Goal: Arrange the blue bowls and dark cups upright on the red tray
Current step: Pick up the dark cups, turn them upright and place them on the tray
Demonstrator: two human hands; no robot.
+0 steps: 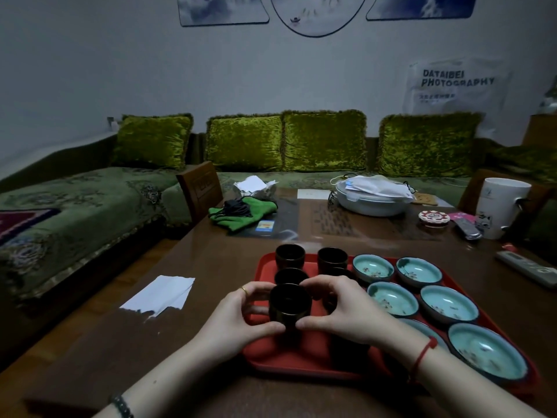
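While both hands, left [241, 312] and right [337, 309], pinch cup [290, 303] by sides over tray [301, 362]: glossy, likely slippery, breakable, so hold walls.

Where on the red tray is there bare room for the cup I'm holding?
The red tray is bare at its near-left corner, below the dark cup held by the left hand and right hand. Blue bowls crowd its right side, other cups its far left.
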